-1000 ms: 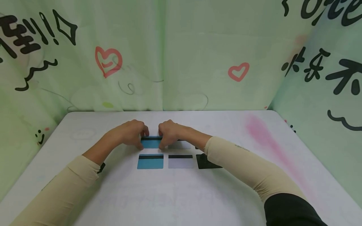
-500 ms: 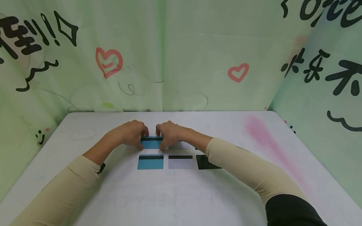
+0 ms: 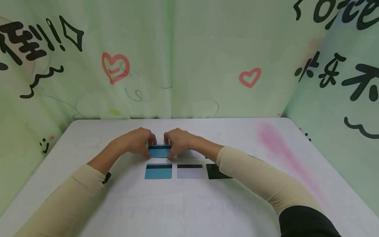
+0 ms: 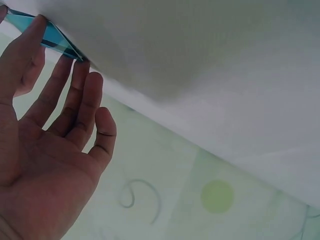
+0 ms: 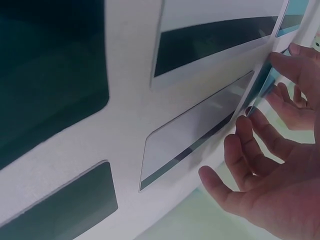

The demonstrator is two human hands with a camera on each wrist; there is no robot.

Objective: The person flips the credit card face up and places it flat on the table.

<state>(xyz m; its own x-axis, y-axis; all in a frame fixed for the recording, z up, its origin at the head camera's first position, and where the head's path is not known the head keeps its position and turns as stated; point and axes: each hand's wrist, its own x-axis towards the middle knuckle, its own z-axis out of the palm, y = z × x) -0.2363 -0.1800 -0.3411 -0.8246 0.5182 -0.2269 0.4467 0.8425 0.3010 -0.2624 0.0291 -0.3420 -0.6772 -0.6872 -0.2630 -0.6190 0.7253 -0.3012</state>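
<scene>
A blue magnetic-stripe card (image 3: 160, 152) sits in the far row, its dark stripe along the far side. My left hand (image 3: 139, 141) pinches its left end between thumb and fingers. At the right end, my right hand (image 3: 179, 142) grips it the same way. In the left wrist view the card (image 4: 54, 37) appears tilted between the thumb and fingertips of the left hand (image 4: 55, 155). Whether it touches the table is unclear. Beside the right hand (image 5: 272, 170) in the right wrist view lies a pale lavender card (image 5: 195, 125), partly covered in the head view.
A near row holds another blue card (image 3: 158, 173), a lavender card (image 3: 190, 173) and a dark card (image 3: 217, 172) partly under the right sleeve. A second dark card (image 5: 65, 205) lies in the far row. Green curtains (image 3: 204, 49) rise behind the white table (image 3: 177, 207).
The right fingers have shifted slightly left along the card's far edge. Both hands otherwise keep their hold, and the head view has tilted a little upward.
</scene>
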